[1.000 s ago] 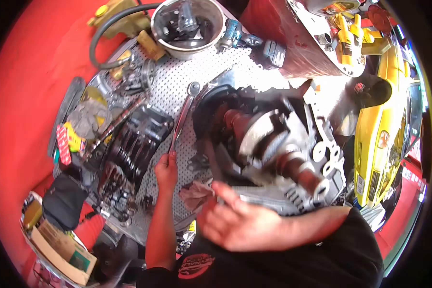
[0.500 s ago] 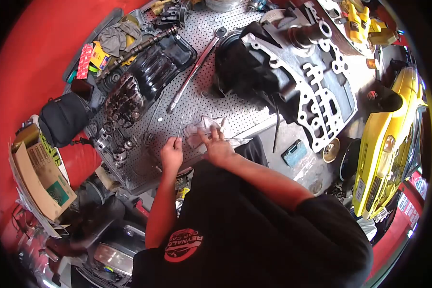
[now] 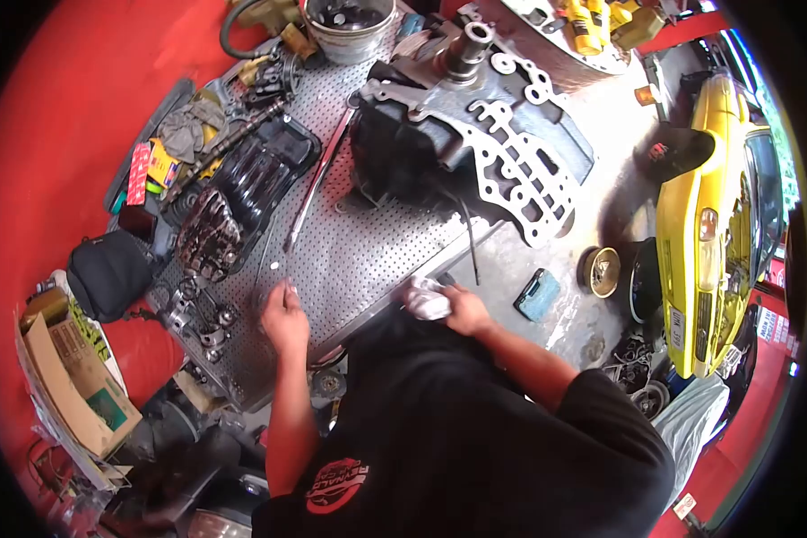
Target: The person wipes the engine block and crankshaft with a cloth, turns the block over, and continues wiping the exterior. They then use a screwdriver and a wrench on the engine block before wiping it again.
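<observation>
My right hand (image 3: pixel 468 311) is closed around a crumpled white rag (image 3: pixel 428 301) at the front edge of the perforated metal workbench (image 3: pixel 350 255). Over the bench's front left part, my left hand (image 3: pixel 284 316) has its fingers pinched together; what is in them, if anything, cannot be made out. A long torque wrench (image 3: pixel 318 184) lies beyond the left hand. To that hand's left are connecting rods with pistons (image 3: pixel 208 327) and a black oil pan (image 3: pixel 264 161). The engine block (image 3: pixel 399 148), with a light gasket-like face (image 3: pixel 516 161), stands ahead of the right hand.
A metal bucket (image 3: pixel 350 40) stands at the back. A camshaft (image 3: pixel 242 134) and a grey rag (image 3: pixel 188 130) lie at the left. Beside the bench are a cardboard box (image 3: pixel 76 377), a blue case (image 3: pixel 538 296) on the floor and a yellow car (image 3: pixel 708 233).
My right hand has lifted the rag off the bench and bunched it up, moving right. My left hand has moved left; the thin rod it held no longer shows clearly. The view has shifted.
</observation>
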Available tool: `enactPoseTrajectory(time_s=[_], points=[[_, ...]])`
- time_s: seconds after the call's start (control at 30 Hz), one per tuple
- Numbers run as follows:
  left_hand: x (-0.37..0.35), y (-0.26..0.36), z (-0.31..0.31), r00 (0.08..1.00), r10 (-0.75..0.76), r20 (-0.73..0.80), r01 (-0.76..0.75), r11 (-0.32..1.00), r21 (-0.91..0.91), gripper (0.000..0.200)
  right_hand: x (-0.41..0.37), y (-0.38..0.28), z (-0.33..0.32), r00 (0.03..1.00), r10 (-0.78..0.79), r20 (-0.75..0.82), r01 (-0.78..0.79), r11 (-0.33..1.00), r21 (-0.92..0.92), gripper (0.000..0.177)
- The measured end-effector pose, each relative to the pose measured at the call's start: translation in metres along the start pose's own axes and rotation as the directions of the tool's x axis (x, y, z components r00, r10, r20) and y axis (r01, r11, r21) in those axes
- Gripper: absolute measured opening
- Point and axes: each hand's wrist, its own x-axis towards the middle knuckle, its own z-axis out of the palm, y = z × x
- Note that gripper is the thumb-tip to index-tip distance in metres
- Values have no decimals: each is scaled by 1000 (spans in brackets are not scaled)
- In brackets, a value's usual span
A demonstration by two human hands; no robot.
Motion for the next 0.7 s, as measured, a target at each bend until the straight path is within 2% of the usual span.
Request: enactPoseTrajectory(time_s=[0.03, 0.07, 0.1, 0.17, 0.23, 0.3, 0.37, 0.43, 0.47, 0.53, 0.57, 0.6, 0.63, 0.7], points=[[11, 17, 0, 999, 24, -21, -25, 999, -40, 25, -15, 21, -10, 998, 47, -34, -47, 999, -3, 52], [21, 42, -2, 995, 58, -82, -68, 989, -128, 26, -29, 23, -35, 984, 178, -30, -178, 984, 17, 51], [30, 65, -7, 992, 75, -101, -87, 988, -127, 26, -42, 24, -62, 952, 305, -27, -304, 952, 38, 51], [48, 109, -16, 984, 107, -143, -125, 985, -122, 26, -61, 66, -88, 840, 526, -136, -513, 850, 117, 50], [68, 148, -22, 924, 252, -289, -290, 952, -95, 25, -76, 113, -114, 731, 612, -301, -568, 791, 226, 48], [89, 188, -29, 854, 373, -364, -427, 901, -80, 24, -84, 163, -140, 643, 637, -424, -477, 767, 429, 46], [96, 245, -36, 838, 405, -365, -473, 873, -117, 24, -76, 171, -179, 569, 697, -437, -311, 674, 670, 44], [106, 299, -34, 806, 475, -353, -536, 839, -95, 24, -58, 204, -204, 530, 670, -519, -191, 691, 697, 41], [112, 321, -26, 790, 505, -348, -562, 823, -81, 23, -45, 205, -227, 595, 652, -470, -144, 661, 736, 40], [124, 358, 1, 812, 478, -334, -546, 824, -150, 24, -7, 234, -252, 632, 649, -423, -66, 589, 806, 45], [132, 376, 15, 821, 466, -329, -540, 822, -181, 24, 18, 226, -273, 661, 632, -404, -9, 545, 838, 47], [146, 378, 31, 818, 481, -315, -538, 834, -126, 24, 42, 231, -289, 724, 583, -369, -3, 538, 843, 50], [157, 381, 43, 844, 452, -289, -500, 859, -115, 25, 71, 245, -293, 745, 536, -396, 95, 503, 859, 50], [172, 385, 63, 896, 386, -221, -413, 906, -93, 25, 128, 260, -306, 780, 480, -401, 117, 517, 848, 50]])
